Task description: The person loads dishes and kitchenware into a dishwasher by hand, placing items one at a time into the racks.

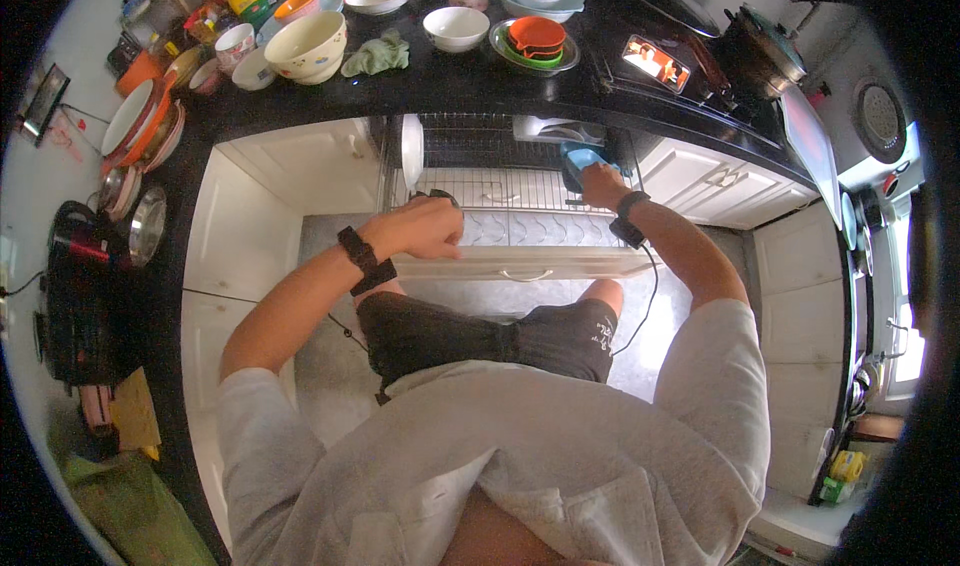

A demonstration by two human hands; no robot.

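A pulled-out drawer with a wire dish rack (487, 180) lies before me under the counter. My right hand (604, 185) is at its right side, with the fingers on a blue plastic dish (585, 158); the hand covers part of the dish. My left hand (427, 227) is above the left front of the drawer, near its white front panel (480, 266). Its fingers curl downward, and a small black object (441, 195) shows just beyond the knuckles. Whether the palm holds anything is hidden. A white plate (412, 152) stands on edge in the rack's left part.
On the black counter (300, 105) stand a cream bowl (306, 47), a green cloth (379, 54), a white bowl (456, 29) and stacked orange and green bowls (536, 37). A lit phone (656, 63) lies near the stove. White utensil holders (559, 129) sit at the rack's back.
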